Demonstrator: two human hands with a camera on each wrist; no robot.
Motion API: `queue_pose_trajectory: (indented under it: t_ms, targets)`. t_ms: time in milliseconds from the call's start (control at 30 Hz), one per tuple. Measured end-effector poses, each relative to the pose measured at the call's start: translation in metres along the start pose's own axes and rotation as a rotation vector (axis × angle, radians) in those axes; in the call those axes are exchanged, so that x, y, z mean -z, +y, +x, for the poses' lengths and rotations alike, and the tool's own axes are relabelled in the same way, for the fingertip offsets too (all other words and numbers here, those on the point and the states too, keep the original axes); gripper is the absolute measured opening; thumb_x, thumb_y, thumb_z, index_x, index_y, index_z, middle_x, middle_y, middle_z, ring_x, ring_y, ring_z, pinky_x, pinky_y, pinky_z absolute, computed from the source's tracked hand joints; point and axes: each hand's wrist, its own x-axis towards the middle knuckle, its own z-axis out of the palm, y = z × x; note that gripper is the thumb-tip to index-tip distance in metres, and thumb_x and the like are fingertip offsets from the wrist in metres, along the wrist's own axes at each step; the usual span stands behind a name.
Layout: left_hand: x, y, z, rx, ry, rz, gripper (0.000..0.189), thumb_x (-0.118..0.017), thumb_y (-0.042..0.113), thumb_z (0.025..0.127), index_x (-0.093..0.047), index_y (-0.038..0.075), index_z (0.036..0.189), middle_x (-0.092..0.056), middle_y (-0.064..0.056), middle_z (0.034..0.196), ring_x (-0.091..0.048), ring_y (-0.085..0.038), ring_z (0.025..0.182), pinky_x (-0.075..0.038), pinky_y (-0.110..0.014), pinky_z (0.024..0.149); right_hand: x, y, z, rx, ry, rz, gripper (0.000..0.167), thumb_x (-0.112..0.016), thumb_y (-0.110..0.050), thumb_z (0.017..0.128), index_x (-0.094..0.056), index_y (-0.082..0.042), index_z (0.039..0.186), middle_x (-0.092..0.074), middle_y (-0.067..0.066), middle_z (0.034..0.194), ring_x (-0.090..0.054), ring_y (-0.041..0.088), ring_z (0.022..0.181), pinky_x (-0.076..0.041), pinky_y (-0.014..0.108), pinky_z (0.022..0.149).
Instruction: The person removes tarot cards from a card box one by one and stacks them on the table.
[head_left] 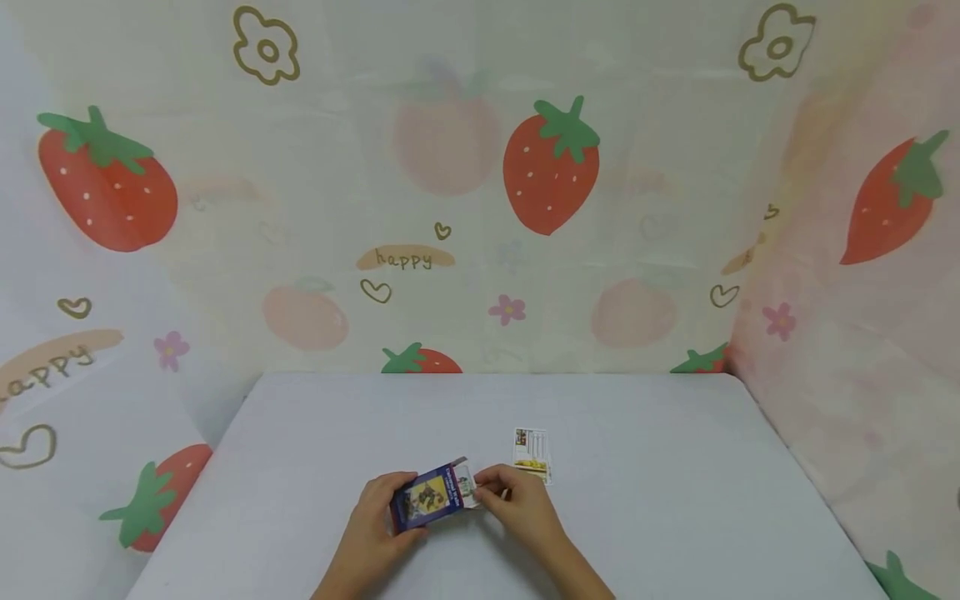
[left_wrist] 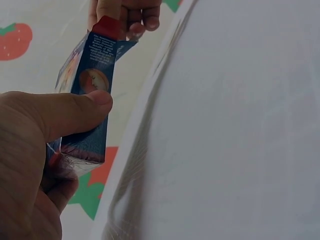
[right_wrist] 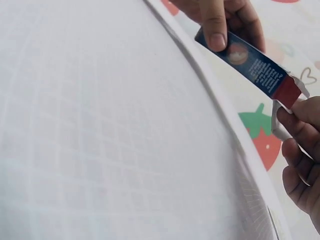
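My left hand (head_left: 378,508) grips a small dark blue card box (head_left: 427,498) with a yellow picture on its front, thumb along one narrow side and fingers around the other. The box tilts, its opened end up and to the right, and a red side flap (right_wrist: 287,92) stands out there. From that end a white card with a picture (head_left: 463,481) sticks partly out. My right hand (head_left: 521,504) pinches that card at its edge between thumb and forefinger, close to the flap. How many cards are inside is hidden.
Another printed card (head_left: 532,450) lies on the white table (head_left: 645,483), just beyond my right hand. A cloth with printed strawberries (head_left: 551,167) hangs behind the table and at both sides.
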Motion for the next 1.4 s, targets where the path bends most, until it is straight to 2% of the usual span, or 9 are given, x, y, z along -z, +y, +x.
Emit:
queue_pose_trajectory:
  t_ms: [333, 467, 667, 1067, 1400]
  targets:
    - [0.002, -0.001, 0.002, -0.035, 0.026, -0.005, 0.087, -0.099, 0.012, 0.057, -0.060, 0.016, 0.135, -0.063, 0.004, 0.131, -0.055, -0.018, 0.124, -0.045, -0.036, 0.107, 0.003, -0.003, 0.003, -0.003, 0.020, -0.030, 0.011, -0.079, -0.016, 0.088, -0.076, -0.017, 0.099, -0.071, -0.010, 0.078, -0.056, 0.003, 0.065, -0.048, 0.019, 0.058]
    - [0.003, -0.001, 0.002, -0.030, 0.022, -0.001, 0.086, -0.099, 0.012, 0.058, -0.060, 0.014, 0.135, -0.063, 0.003, 0.131, -0.055, -0.018, 0.124, -0.047, -0.041, 0.106, 0.007, -0.004, 0.004, 0.021, 0.039, -0.047, 0.012, -0.079, -0.015, 0.088, -0.076, -0.017, 0.100, -0.070, -0.010, 0.079, -0.056, 0.002, 0.067, -0.049, 0.019, 0.059]
    - [0.003, 0.000, 0.001, 0.009, 0.008, -0.017, 0.086, -0.099, 0.011, 0.059, -0.060, 0.015, 0.136, -0.062, 0.002, 0.132, -0.055, -0.020, 0.126, -0.048, -0.052, 0.107, 0.018, -0.008, 0.009, 0.065, 0.050, -0.077, 0.013, -0.078, -0.013, 0.088, -0.076, -0.017, 0.100, -0.068, -0.011, 0.080, -0.056, 0.004, 0.069, -0.050, 0.020, 0.060]
    - [0.004, 0.001, 0.001, 0.048, -0.005, -0.024, 0.085, -0.098, 0.010, 0.061, -0.059, 0.016, 0.136, -0.062, 0.003, 0.133, -0.055, -0.019, 0.126, -0.048, -0.052, 0.107, 0.036, -0.009, 0.014, 0.119, 0.087, -0.124, 0.015, -0.079, -0.010, 0.087, -0.076, -0.018, 0.100, -0.066, -0.013, 0.081, -0.057, 0.004, 0.074, -0.052, 0.021, 0.064]
    - [0.005, -0.001, 0.001, 0.056, -0.012, -0.023, 0.084, -0.098, 0.013, 0.063, -0.059, 0.016, 0.137, -0.061, 0.002, 0.134, -0.054, -0.019, 0.127, -0.047, -0.052, 0.108, 0.055, -0.014, 0.019, 0.120, 0.104, -0.125, 0.019, -0.080, -0.007, 0.087, -0.077, -0.020, 0.101, -0.066, -0.013, 0.082, -0.058, 0.006, 0.077, -0.051, 0.021, 0.066]
